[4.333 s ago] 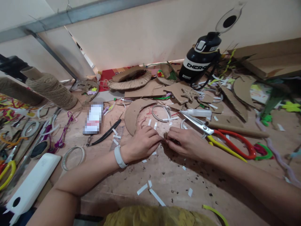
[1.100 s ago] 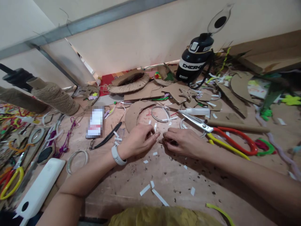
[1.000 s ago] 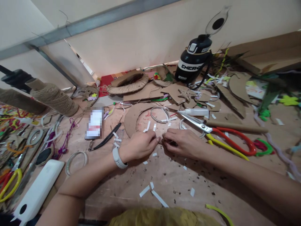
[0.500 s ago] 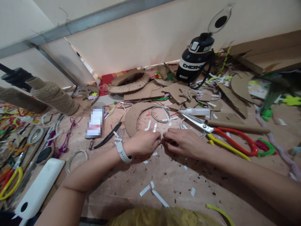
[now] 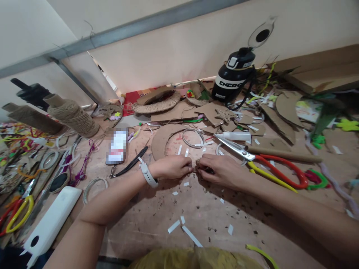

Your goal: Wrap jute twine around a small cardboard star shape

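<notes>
Left hand [image 5: 176, 166] fingers, parted a second ago, now curl closed beside the right hand [image 5: 217, 169], whose fingers grip a small brown piece [image 5: 198, 164], seemingly to steady it, inward from the near edge of the table [image 5: 157, 228]; whether the left pinches it is hidden.

Tabletop [image 5: 151, 228]: scissors [image 5: 243, 152], cardboard crescent [image 5: 159, 144], scattered white strips [image 5: 192, 236].
</notes>
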### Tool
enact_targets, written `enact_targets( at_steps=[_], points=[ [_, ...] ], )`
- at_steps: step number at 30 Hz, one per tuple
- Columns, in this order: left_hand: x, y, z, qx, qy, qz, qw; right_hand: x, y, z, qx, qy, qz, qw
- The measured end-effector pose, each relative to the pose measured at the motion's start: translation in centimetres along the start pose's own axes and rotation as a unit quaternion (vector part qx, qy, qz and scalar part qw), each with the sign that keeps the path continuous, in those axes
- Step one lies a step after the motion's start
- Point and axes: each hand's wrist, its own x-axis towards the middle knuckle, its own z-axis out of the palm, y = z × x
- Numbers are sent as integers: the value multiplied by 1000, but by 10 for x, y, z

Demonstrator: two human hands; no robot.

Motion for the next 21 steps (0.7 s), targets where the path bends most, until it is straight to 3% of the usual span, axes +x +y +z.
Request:
enact_targets(
  at_steps=[10,18,21],
  points=[
    [6,1,-10,-41,-54,-18,998,1,0,3,-14,-6,4,1000],
    [16,12,-26,-133,-154,-72,976,0,-2,3,-40,-9,3,999],
    [16,11,-27,-121,-145,-74,979,0,-2,2,-38,-12,5,999]
  ],
)
